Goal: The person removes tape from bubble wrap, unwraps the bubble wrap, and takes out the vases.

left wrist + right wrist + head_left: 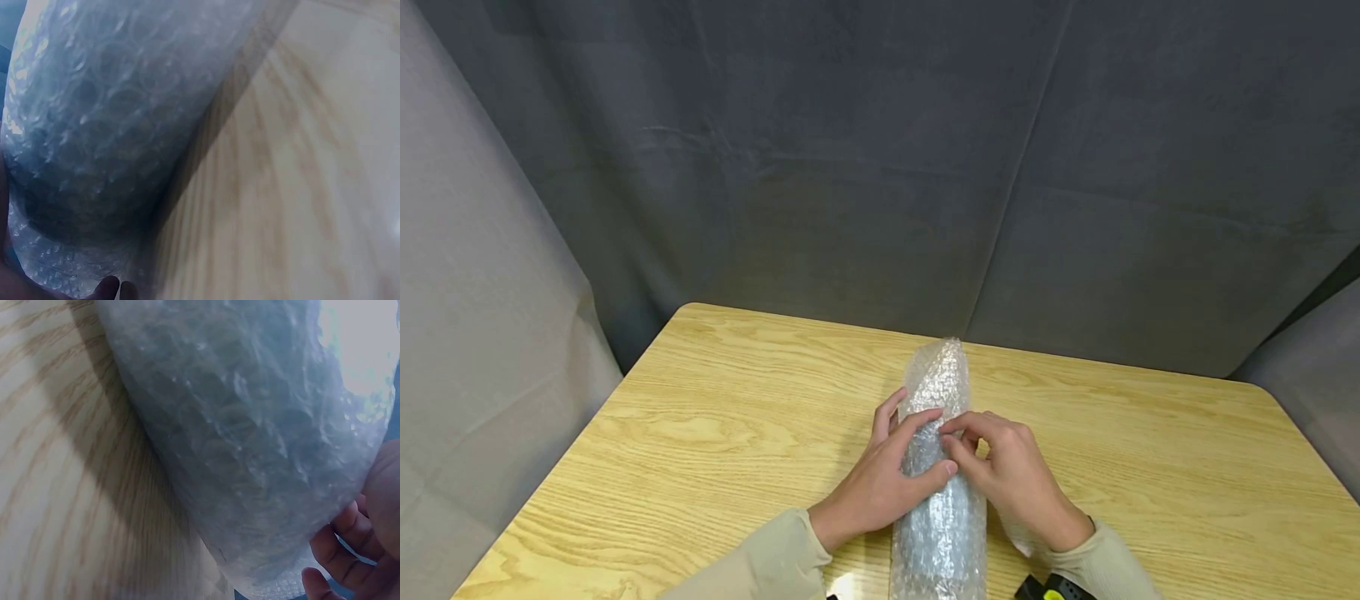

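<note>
Resting lightly across the bundle, our left hand (880,487) spreads its thumb and forefinger over the top while its other fingers lie along the left side. It presses rather than clenches, and we take this spread to be a way of stopping a round shape from rolling on a smooth surface. Our right hand (1022,475) comes in from the other side, thumb and forefinger brought together in a fine pinch on the bubble wrap (942,375) near the left forefinger's tip. Whether those fingertips grasp an edge, a fold or a bit of tape, we cannot tell, as the spot is too small and the film shines.

Inside the clear layers we make out a bluish-grey, roughly cylindrical object (936,542), too veiled to name more closely. The bundle lies lengthwise on the wood-grain table (700,442), running away from us between our forearms, which probably suits both hands, since each can reach its upper side equally. Its near end runs out of the head view, and its far end comes up to the table's back edge. Beyond the core, the wrap carries on as a paler, flatter stretch, likely because it is longer than what it covers.

Our light sleeves (767,558) end at the wrists, leaving both hands bare. Behind the table hangs a dark grey curtain (865,167), with paler cloth (482,292) to the left, perhaps placed to screen the workspace.
</note>
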{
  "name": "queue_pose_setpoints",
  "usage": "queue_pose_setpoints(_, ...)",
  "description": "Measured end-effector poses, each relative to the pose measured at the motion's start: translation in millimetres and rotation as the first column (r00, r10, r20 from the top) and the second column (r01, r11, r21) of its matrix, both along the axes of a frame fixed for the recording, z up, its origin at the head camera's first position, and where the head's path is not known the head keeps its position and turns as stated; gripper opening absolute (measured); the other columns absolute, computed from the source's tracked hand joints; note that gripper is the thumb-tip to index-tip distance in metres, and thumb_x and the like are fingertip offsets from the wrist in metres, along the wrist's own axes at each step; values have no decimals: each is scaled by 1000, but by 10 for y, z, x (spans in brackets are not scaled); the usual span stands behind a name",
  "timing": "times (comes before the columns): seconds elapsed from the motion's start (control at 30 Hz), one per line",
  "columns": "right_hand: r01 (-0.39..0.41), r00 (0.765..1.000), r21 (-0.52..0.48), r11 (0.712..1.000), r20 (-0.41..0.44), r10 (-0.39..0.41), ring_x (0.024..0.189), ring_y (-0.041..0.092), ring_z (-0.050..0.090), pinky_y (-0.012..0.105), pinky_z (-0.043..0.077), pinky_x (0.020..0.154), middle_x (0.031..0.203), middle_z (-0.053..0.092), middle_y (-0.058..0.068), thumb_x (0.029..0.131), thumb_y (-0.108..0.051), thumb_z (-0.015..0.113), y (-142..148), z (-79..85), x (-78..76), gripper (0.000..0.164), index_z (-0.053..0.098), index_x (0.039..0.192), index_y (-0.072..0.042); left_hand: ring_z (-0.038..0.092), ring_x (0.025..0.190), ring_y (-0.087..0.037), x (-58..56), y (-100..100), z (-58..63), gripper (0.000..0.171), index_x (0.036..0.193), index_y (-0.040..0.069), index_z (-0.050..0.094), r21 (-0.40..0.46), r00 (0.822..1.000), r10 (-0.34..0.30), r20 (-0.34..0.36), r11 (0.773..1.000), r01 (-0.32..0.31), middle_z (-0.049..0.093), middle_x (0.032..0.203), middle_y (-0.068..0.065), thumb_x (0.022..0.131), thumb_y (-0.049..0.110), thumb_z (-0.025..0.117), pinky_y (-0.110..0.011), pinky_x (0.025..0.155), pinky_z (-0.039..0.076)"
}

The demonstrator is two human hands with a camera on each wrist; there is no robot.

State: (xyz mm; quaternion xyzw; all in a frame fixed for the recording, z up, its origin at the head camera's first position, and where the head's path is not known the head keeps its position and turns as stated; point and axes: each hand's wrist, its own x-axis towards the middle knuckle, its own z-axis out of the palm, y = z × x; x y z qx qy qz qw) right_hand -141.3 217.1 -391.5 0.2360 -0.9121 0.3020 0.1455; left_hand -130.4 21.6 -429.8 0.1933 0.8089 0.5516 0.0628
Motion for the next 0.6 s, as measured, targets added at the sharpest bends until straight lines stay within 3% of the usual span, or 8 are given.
queue_pose_setpoints(0.27, -1, 1000, 6, 1000, 3, 1, 53, -1, 39, 17, 37, 48, 67, 56, -13, 89, -3, 75, 0, 9, -3, 17, 74, 89, -19, 24, 159, -36, 7, 1, 1, 60, 153, 46, 40, -1, 1000, -4, 4, 1000, 4, -1, 174, 4, 98, 57, 62, -65, 116, 39)
queue_pose_setpoints(0.6, -32, 997, 22, 999, -64, 33, 59, -5, 38, 17, 38, 54, 66, 53, -16, 87, 0, 75, 3, -17, -18, 21, 71, 86, -21, 26, 157, -38, 5, -3, -3, 61, 153, 46, 41, 2, 1000, -7, -1, 1000, 7, 0, 174, 4, 97, 58, 62, -65, 116, 39)
